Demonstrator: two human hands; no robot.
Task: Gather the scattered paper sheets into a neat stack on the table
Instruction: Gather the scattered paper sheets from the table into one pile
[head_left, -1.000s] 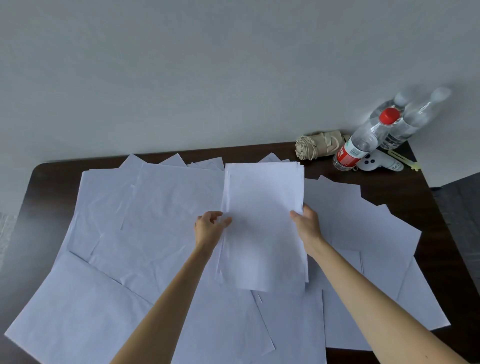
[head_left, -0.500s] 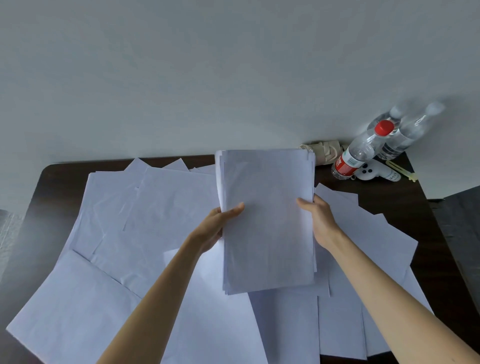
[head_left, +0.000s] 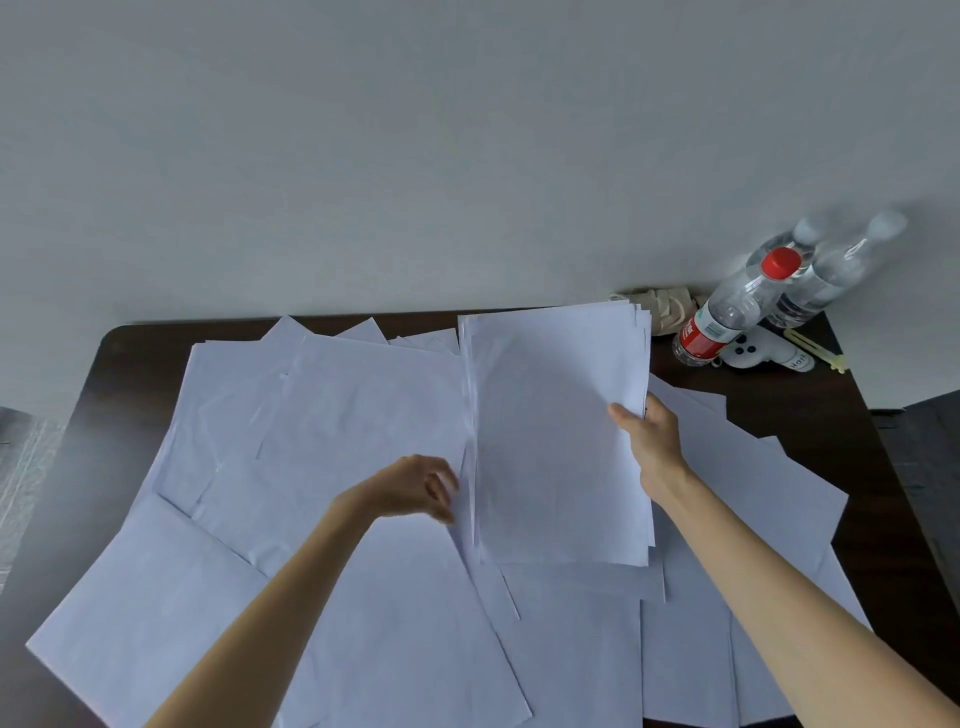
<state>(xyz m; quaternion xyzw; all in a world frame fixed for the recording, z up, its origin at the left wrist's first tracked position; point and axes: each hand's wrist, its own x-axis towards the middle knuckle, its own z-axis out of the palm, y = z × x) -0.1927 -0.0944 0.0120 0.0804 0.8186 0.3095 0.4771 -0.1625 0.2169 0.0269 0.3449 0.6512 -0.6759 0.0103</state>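
A stack of white paper sheets (head_left: 550, 447) is held tilted above the middle of the dark table (head_left: 130, 374). My right hand (head_left: 649, 441) grips the stack's right edge, thumb on top. My left hand (head_left: 410, 488) is blurred at the lower left edge of the stack, fingers curled; whether it pinches the edge I cannot tell. Several loose sheets (head_left: 322, 415) lie overlapping across the table on the left, underneath the stack, and to the right (head_left: 753, 493).
At the back right corner stand a red-capped water bottle (head_left: 727, 317) and two clear bottles (head_left: 826, 275), with a rolled cloth bundle (head_left: 670, 312) and a small white device (head_left: 753, 353). A pale wall rises right behind the table.
My left hand has slid down the stack's left edge from the middle grip it had. The right hand has kept its hold, and the stack has shifted slightly right.
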